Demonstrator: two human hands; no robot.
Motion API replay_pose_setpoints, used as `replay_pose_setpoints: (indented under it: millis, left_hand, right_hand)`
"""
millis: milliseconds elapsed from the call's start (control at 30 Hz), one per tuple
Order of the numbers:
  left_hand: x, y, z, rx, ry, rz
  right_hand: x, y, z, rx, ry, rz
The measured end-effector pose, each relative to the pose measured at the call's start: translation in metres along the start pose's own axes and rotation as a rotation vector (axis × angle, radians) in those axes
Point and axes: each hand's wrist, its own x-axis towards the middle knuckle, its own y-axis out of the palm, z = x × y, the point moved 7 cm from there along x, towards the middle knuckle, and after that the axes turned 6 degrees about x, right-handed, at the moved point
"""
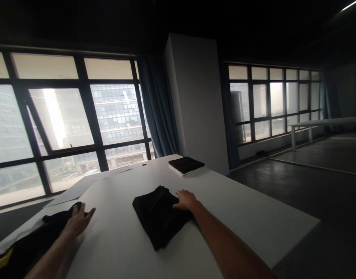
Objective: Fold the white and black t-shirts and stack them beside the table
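A folded black garment (162, 215) lies flat on the white table in front of me. My right hand (186, 200) is at its upper right edge, thumb and fingers apart, with the thumb over the cloth. On the left, my left hand (76, 221) rests with spread fingers on the end of a loose pile of dark clothing (35, 240). A yellow patch (2, 261) shows on that pile near the lower left corner. Part of the pile is hidden behind my left forearm.
The white table (233, 205) has its right edge beside a dark floor. Folded black cloth (187, 164) lies on white fabric (185, 174) at the far end. Paper sheets (76, 190) lie along the window side. A pillar (198, 104) and blue curtain (159, 108) stand behind.
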Motion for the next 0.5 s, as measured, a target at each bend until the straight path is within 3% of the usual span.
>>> replay_pose_setpoints:
  millis: [67, 100, 200, 267, 367, 500]
  left_hand:
    - [-0.032, 0.005, -0.047, 0.036, 0.181, 0.265]
    - [-0.052, 0.0, -0.069, 0.029, 0.236, 0.302]
    - [-0.123, -0.024, -0.135, -0.062, 0.513, 0.308]
    - [-0.167, -0.044, -0.163, -0.142, 0.678, 0.256]
    - [-0.205, -0.061, -0.176, -0.123, 0.767, 0.215]
    - [-0.209, -0.064, -0.167, -0.237, 0.774, 0.192]
  right_hand:
    - [0.002, 0.006, -0.001, 0.008, 0.012, 0.047]
    - [0.003, 0.008, 0.001, 0.029, 0.0, 0.056]
    - [0.001, 0.015, 0.018, 0.14, -0.062, 0.084]
    - [-0.004, 0.026, 0.033, 0.291, -0.123, 0.199]
    - [-0.016, 0.042, 0.054, 0.541, -0.245, 0.424]
    - [-0.019, 0.046, 0.063, 0.583, -0.363, 0.422]
